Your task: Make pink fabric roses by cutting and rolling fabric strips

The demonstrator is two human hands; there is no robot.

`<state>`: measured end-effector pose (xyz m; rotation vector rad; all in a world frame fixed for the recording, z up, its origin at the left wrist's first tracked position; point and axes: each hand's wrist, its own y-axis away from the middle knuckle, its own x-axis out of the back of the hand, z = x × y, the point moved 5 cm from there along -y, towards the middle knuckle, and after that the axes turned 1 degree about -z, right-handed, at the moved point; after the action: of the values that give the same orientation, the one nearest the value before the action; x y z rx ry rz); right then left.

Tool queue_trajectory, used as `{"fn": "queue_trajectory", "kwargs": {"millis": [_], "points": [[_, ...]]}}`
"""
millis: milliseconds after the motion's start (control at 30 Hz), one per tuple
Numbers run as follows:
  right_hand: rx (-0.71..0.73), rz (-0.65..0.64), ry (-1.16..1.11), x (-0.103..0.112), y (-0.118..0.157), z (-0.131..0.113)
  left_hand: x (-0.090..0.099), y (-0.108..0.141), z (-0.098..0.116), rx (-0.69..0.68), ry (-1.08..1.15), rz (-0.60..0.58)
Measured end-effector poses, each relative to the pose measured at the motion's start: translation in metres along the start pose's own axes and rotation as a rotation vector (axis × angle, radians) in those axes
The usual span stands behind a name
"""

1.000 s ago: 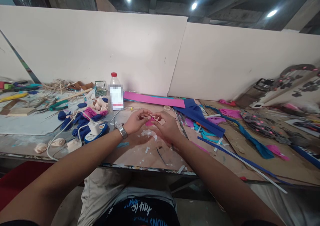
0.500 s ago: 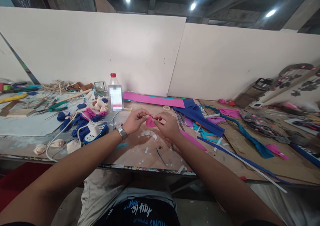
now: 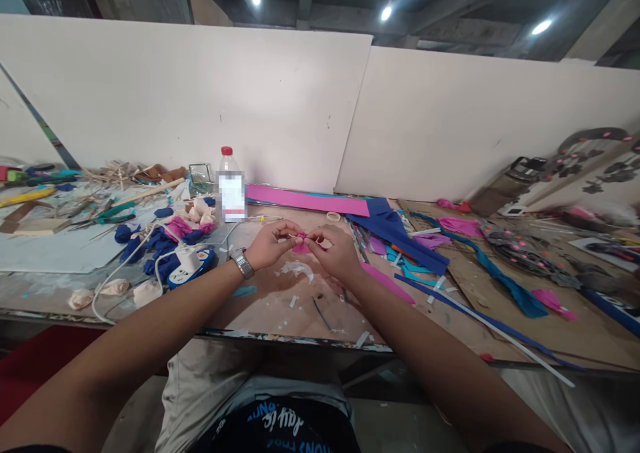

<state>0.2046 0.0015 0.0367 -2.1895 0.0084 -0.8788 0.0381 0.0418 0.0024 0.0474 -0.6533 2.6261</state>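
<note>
Between my two hands, above the middle of the worktable, is a small pink crepe paper piece (image 3: 302,245), gathered at its top edge. My left hand (image 3: 271,245), with a metal watch at the wrist, pinches it from the left. From the right, my right hand (image 3: 334,247) pinches the same piece, thumb and fingertips close to those of the left. Part of the paper is hidden behind the fingers. On the table just below lies a whitish dried smear (image 3: 297,273).
Left stand a red-capped bottle (image 3: 232,193), a blue power strip (image 3: 191,268) with white cables, and rolled blue, pink and cream paper flowers (image 3: 163,239). Behind lies a long pink strip (image 3: 310,201). Blue sheets (image 3: 400,231) and cardboard (image 3: 565,319) lie right.
My left fingertips have shifted slightly right, closer to my right ones. The pink paper is bunched more tightly and less of it shows. Nothing else has moved.
</note>
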Motion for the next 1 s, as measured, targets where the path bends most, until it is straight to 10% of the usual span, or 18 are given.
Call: {"fn": "queue_trajectory", "kwargs": {"millis": [1000], "points": [[-0.033,-0.004,0.041,-0.0026,0.0022,0.0025,0.0053,0.0007,0.0001,-0.029,-0.250,0.025]]}}
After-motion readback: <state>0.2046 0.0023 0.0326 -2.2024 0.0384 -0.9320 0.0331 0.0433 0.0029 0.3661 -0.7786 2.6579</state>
